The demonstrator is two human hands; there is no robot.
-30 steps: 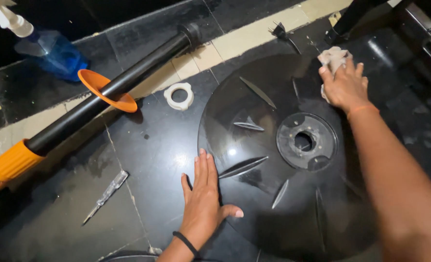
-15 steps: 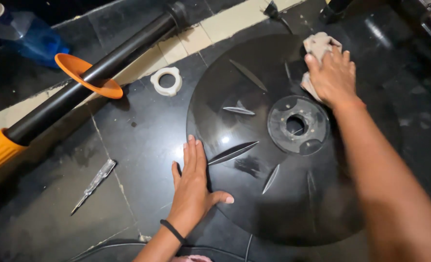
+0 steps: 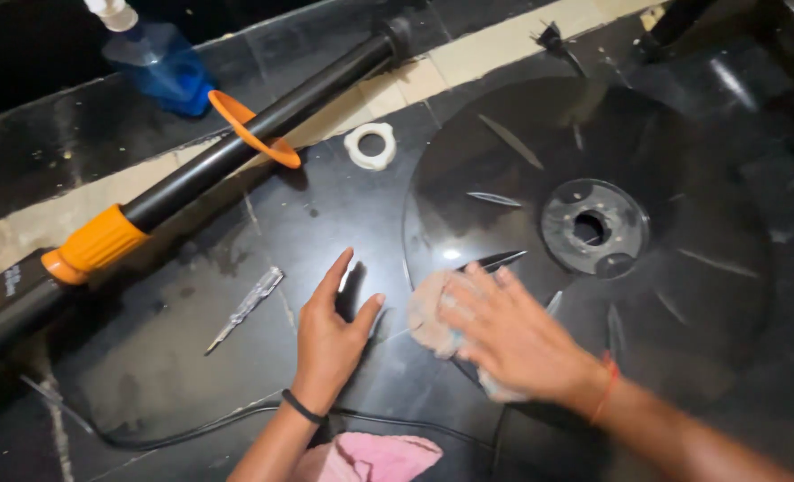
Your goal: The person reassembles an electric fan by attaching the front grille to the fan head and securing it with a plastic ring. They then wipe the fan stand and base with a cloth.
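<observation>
- Lying nearest, at six o'clock, a pink cloth [image 3: 370, 457] sits by the left forearm.
- Left hand [image 3: 330, 335], fingers spread, rests flat on the black floor [image 3: 174, 375], holding nothing.
- Right hand [image 3: 509, 339], blurred, presses a pale rag [image 3: 428, 312] onto the near rim of the black fan disc [image 3: 593, 232].
- At ten o'clock lies a black-and-orange tube [image 3: 192, 178]; a white ring [image 3: 370, 145] beside it; a blue spray bottle [image 3: 156, 58] farthest.

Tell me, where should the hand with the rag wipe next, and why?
Probably slide the right hand and its rag across the black disc toward the grey hub. The rag sits at the disc's near-left edge, the rest lies uncovered, and the left hand rests on the floor beside it.
</observation>
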